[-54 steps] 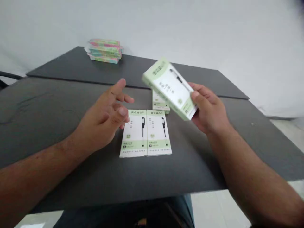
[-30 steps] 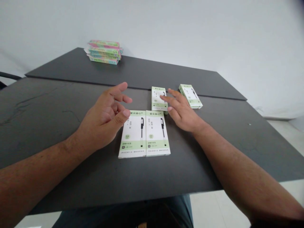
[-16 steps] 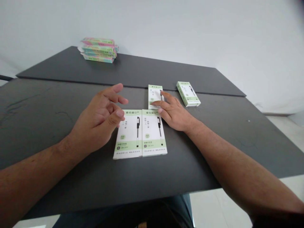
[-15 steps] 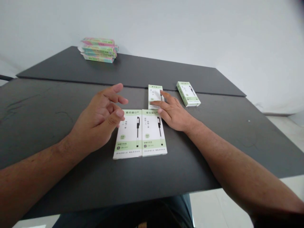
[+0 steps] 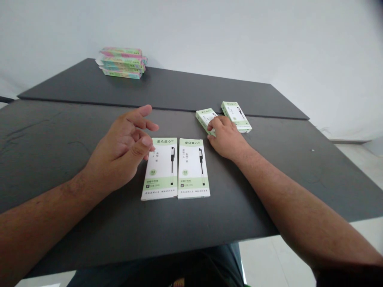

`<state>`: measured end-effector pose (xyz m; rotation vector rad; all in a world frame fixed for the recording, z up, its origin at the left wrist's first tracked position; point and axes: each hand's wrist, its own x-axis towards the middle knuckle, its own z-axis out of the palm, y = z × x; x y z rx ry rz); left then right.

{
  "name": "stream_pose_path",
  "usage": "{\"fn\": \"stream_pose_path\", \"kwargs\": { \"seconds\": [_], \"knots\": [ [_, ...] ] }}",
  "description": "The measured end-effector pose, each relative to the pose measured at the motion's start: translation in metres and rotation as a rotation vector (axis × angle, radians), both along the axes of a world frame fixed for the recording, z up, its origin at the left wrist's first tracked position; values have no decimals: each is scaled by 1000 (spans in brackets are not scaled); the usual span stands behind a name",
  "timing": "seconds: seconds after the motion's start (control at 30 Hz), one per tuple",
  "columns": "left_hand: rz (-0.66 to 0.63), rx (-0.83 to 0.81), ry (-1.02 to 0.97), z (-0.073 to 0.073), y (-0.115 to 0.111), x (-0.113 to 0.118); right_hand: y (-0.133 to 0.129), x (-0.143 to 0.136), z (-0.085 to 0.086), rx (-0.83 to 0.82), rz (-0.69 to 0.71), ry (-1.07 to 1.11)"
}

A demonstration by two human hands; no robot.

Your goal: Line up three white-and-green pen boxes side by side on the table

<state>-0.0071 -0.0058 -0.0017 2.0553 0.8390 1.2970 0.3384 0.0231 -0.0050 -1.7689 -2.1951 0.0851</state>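
Note:
Two green-and-white pen boxes lie flat side by side near me, the left box (image 5: 160,168) and the right box (image 5: 193,168). My left hand (image 5: 122,147) hovers just left of them, fingers loosely apart, holding nothing. My right hand (image 5: 226,137) rests on a third pen box (image 5: 204,118), fingers curled over its near end; the box is turned at an angle. A fourth pen box (image 5: 236,116) lies just right of it, close beside my fingers.
A stack of colourful boxes (image 5: 122,63) sits at the far left of the rear dark table (image 5: 179,89). The near dark table (image 5: 60,131) ends at its front edge close to my lap. A white wall stands behind.
My right hand set one box down at the far right, then reached to the middle far box and has slid and turned it rightward toward that one. My left hand has barely moved.

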Motion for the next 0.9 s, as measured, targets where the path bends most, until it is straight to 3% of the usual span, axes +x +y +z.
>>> {"fn": "stream_pose_path", "kwargs": {
  "seconds": [0.1,0.2,0.3,0.33,0.43,0.63,0.9],
  "knots": [
    [46,50,95,4,-1,-3,2,8,-3,-19,-99,-10],
    [33,251,351,14,-12,-1,0,10,0,-64,-139,-58],
    [-199,436,502,22,-34,11,-2,6,4,-90,-146,-105],
    [-306,452,557,23,-42,17,-2,5,5,-90,-150,-114],
    [-449,481,761,18,-59,33,-3,4,5,-67,-156,-121],
    [-321,543,871,5,-58,36,-2,7,-1,-26,-129,-105],
    [-288,538,875,3,-47,28,-3,11,-4,-3,-116,-85]
  ]
}}
